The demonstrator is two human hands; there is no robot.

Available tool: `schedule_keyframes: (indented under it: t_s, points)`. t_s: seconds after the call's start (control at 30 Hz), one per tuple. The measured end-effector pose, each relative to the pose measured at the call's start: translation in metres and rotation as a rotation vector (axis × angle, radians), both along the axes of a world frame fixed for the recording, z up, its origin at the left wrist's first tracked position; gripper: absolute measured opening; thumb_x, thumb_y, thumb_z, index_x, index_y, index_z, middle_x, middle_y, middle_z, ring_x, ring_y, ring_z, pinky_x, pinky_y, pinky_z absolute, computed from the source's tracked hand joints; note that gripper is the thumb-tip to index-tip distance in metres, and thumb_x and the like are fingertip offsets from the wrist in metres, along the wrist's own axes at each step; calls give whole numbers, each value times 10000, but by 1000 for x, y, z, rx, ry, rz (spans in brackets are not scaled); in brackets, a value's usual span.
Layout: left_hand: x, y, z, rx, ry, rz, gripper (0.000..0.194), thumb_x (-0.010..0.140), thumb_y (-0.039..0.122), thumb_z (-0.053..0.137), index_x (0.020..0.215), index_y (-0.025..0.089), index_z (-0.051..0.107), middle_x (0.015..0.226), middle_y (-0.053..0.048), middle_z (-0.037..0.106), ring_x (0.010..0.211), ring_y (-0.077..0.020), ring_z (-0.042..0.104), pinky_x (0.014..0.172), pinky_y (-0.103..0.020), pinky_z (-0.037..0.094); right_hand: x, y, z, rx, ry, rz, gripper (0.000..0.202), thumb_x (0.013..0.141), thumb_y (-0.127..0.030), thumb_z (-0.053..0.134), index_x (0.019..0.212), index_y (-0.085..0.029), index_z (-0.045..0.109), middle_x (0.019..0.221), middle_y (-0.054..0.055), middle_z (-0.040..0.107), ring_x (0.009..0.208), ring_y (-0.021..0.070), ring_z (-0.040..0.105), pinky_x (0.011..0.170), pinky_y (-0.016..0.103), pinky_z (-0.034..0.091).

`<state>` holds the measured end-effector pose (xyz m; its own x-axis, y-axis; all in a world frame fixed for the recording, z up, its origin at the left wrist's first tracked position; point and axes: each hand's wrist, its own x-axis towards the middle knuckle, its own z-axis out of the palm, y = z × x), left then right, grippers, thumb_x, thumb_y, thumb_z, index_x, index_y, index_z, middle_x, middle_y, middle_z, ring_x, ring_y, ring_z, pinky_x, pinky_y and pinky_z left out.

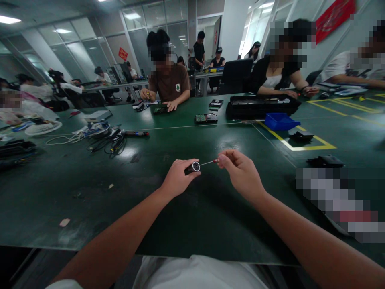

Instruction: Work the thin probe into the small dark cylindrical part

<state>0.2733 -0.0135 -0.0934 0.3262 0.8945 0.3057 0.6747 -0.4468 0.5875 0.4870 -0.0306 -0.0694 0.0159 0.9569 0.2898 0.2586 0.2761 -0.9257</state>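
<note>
My left hand (179,176) grips a small dark cylinder (196,166) with a silvery ring round its end, thumb and fingers on either side of it. The ringed end faces up towards me and to the right. In my right hand (240,170) is a thin screwdriver (215,160) with a red part near its handle, pinched between thumb and fingers. Its metal shaft points left, and the tip meets the cylinder's ringed end or lies just in front of it; which one I cannot tell. Both hands are above the green table (168,224).
Cables (116,140) and a screwdriver-like tool (136,133) lie to the left. Ahead are a hard drive (206,118), a long black casing (261,106) and a blue bin (279,121). Dark parts (325,161) sit at the right. Across the table a person (170,82) handles a circuit board.
</note>
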Motion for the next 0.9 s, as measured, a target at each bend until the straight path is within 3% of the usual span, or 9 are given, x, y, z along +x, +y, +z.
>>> schedule_keyframes:
  t_s: [0.1, 0.17, 0.5, 0.7, 0.9]
  points:
    - [0, 1, 2, 79, 28, -61, 391, 887, 320, 683, 1271, 280, 617, 1210, -31, 672, 1132, -225, 574, 1107, -463, 342, 1, 10, -7, -185, 348, -30, 296, 918, -488, 530, 868, -208, 610, 705, 20, 618, 640, 176, 610, 697, 381, 558]
    - [-1, 4, 2, 76, 51, -60, 392, 890, 320, 680, 1274, 274, 615, 1197, -34, 674, 1120, -226, 571, 1099, -466, 344, 2, 15, -12, -250, 438, -61, 272, 901, -470, 563, 836, -209, 603, 670, 7, 585, 601, 168, 590, 673, 375, 571]
    - [-4, 7, -2, 49, 82, -78, 400, 875, 325, 702, 1263, 274, 620, 1119, -27, 688, 1057, -221, 588, 1042, -457, 369, -1, 9, -14, -41, 193, -55, 280, 950, -459, 530, 920, -193, 611, 777, 16, 637, 689, 157, 600, 711, 344, 506]
    - [-2, 6, -3, 32, 65, -77, 407, 871, 347, 708, 1264, 287, 622, 1169, -23, 685, 1105, -225, 582, 1096, -478, 322, 0, 7, -13, -7, 109, -59, 283, 948, -455, 523, 936, -189, 620, 770, 23, 651, 695, 171, 619, 701, 350, 492]
    - [-1, 4, 0, -6, 49, -49, 402, 874, 358, 702, 1260, 270, 633, 1138, -28, 694, 1053, -230, 585, 991, -419, 416, 1, 8, -12, -10, 66, -78, 293, 950, -453, 522, 923, -186, 639, 743, 26, 667, 680, 175, 628, 681, 347, 487]
